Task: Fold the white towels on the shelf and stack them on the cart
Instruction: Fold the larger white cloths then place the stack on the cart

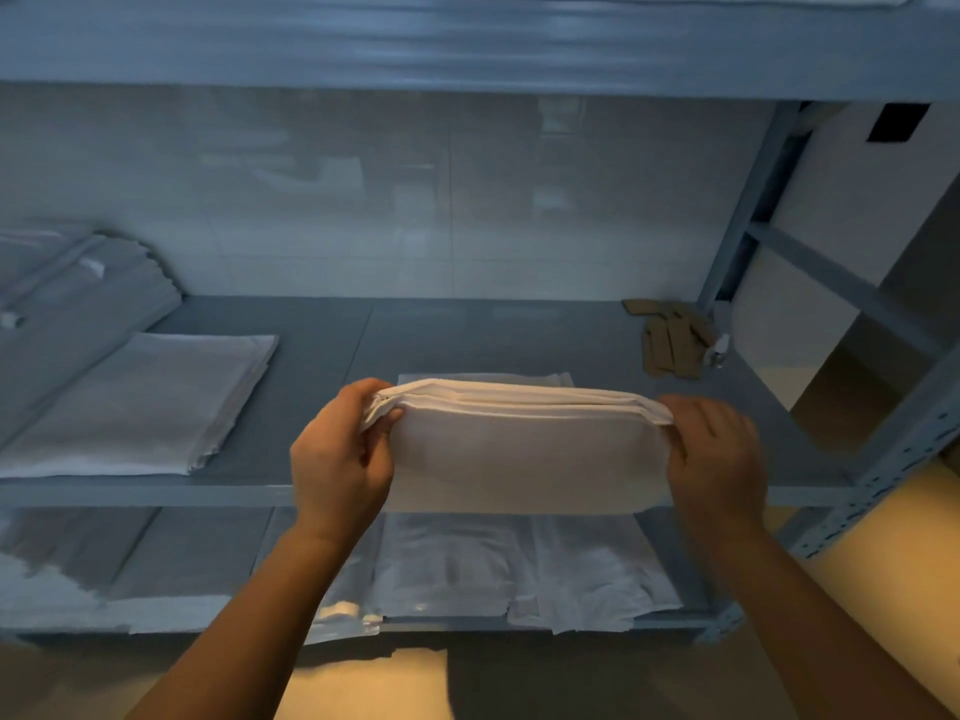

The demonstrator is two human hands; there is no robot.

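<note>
- At the centre of the frame, a folded white towel (524,449) is held in the air in front of the middle shelf (467,335), its layered edges uppermost and its body hanging down past the shelf's front lip.
- Its left end is pinched by the left hand (340,459), thumb on the near face and fingers curled behind; its right end is gripped by the right hand (719,454), which is blurred, so the finger placement cannot be told exactly.
- The long axis of the towel runs left to right across the frame, between the two hands, both about equally near to it.
- A flat white sheet (483,379) is seen on the shelf directly behind the held towel.
- A folded pile (150,402) lies at the left of the frame, well apart from the hands, with a further stack (78,288) behind it.
- Cardboard strips (670,340) lie at the right rear corner of the shelf.
- Open shelf surface is left between the pile and the strips; room toward the viewer is unobstructed.
- No cart is in view, so the towel would probably have to be carried out of the frame.
</note>
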